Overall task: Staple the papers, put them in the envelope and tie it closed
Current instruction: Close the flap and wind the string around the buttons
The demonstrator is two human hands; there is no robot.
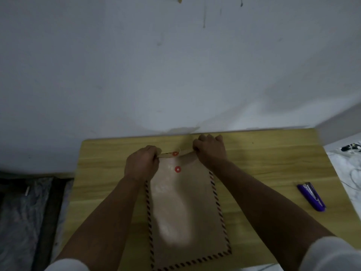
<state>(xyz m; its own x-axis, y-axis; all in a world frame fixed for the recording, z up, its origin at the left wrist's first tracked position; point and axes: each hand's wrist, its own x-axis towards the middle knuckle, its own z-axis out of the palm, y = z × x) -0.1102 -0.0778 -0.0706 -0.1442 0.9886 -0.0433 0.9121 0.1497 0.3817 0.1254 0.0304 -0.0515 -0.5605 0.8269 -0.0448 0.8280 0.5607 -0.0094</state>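
A: Nearest us, the brown paper envelope with the red-and-dark striped border lies flat on the pale wooden surface, its closed bottom at six o'clock and its mouth at twelve.

B: No loose papers show, so we judge they are already inside. It looks light and thin, likely to bend or crease if we drag it.

A: Farther up, the lower red round fastener sits on the body, and the flap with its own red disc is half folded.

B: Our left hand curls its fingers round the flap's nine o'clock corner, and our right hand pinches the three o'clock corner.

A: Holding the corners suits it. The purple stapler lies well apart at three o'clock.
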